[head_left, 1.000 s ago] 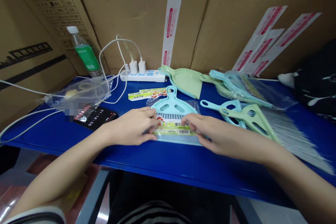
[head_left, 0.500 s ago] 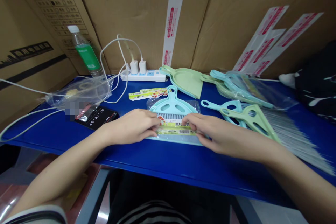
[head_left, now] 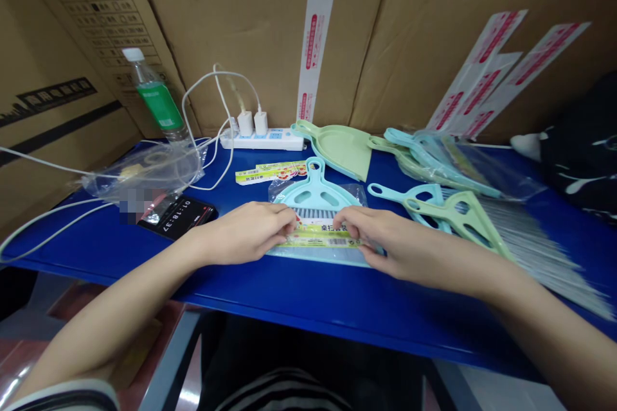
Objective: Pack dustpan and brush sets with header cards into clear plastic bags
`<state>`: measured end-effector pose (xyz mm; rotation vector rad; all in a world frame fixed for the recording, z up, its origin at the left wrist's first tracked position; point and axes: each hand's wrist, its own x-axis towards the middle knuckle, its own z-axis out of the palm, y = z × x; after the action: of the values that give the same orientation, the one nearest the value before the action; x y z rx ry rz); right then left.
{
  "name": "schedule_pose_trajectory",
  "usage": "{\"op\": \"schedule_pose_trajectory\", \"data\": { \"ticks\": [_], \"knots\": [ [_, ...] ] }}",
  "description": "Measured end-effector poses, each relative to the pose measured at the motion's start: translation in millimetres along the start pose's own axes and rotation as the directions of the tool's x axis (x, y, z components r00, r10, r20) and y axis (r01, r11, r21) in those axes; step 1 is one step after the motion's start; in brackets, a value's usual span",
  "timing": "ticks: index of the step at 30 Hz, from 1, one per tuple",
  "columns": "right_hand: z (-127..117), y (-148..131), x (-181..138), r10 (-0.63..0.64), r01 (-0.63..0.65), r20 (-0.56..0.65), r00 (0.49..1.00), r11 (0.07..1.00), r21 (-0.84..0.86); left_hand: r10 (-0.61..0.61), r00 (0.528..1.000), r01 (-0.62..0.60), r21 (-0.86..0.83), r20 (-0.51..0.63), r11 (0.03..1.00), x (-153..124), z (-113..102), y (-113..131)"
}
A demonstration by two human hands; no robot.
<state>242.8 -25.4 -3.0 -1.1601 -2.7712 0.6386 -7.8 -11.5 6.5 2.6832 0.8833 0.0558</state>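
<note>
A light blue dustpan [head_left: 315,191] lies on the blue table in a clear plastic bag [head_left: 357,191], its handle pointing away from me. A brush with grey bristles [head_left: 315,212] rests on the pan. Across the bristles and bag lies a printed yellow-and-white card [head_left: 321,241]. My left hand [head_left: 255,231] is closed with its fingertips at the card's left end. At the right end, the curled fingers of my right hand [head_left: 380,237] pinch the card's edge. The fingers partly hide both ends, so the exact grip on card and bag is unclear.
More yellow cards [head_left: 270,171] lie behind the bag. A green dustpan [head_left: 344,144], bagged dustpans [head_left: 438,157], loose brushes [head_left: 453,215] and a plastic-sleeve stack [head_left: 540,250] are rightward. Leftward are a phone [head_left: 180,215], cables, a bottle [head_left: 159,99] and a power strip [head_left: 265,139].
My left fingertips have shifted slightly and curled closer at the card's left end. My right hand stays almost where it was. The dustpan and bag have not visibly moved.
</note>
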Motion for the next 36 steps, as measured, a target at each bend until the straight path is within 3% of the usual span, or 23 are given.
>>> {"op": "schedule_pose_trajectory", "data": {
  "ticks": [8,13,18,24,29,36],
  "knots": [
    [5.8,0.0,-2.9,-0.028,0.024,-0.058,0.998,0.998,-0.061,-0.032,0.999,0.028,-0.105,-0.042,0.994,-1.8,2.7,-2.2],
    [10.0,0.8,-5.1,-0.026,0.001,-0.132,0.991,0.982,-0.189,-0.012,0.997,0.009,-0.040,-0.080,0.999,-1.7,4.0,-3.0],
    [12.1,3.9,-4.6,-0.009,-0.012,-0.110,0.994,0.982,-0.191,-0.036,0.997,0.040,0.064,-0.070,0.997,-2.0,3.1,-1.8],
    [12.1,2.7,-3.3,0.044,-0.064,-0.101,0.994,0.977,-0.201,-0.038,0.996,0.048,0.140,-0.076,0.989,-2.7,3.6,-1.7],
    [11.2,-1.9,-0.5,0.101,-0.140,-0.132,0.986,0.932,-0.335,-0.049,0.993,0.071,0.204,-0.110,0.976,0.2,5.6,-2.5],
    [7.5,-4.6,0.9,0.209,-0.256,-0.158,0.965,0.882,-0.397,-0.031,0.992,0.054,0.192,-0.120,0.980,0.7,7.6,-2.7]
  ]
}}
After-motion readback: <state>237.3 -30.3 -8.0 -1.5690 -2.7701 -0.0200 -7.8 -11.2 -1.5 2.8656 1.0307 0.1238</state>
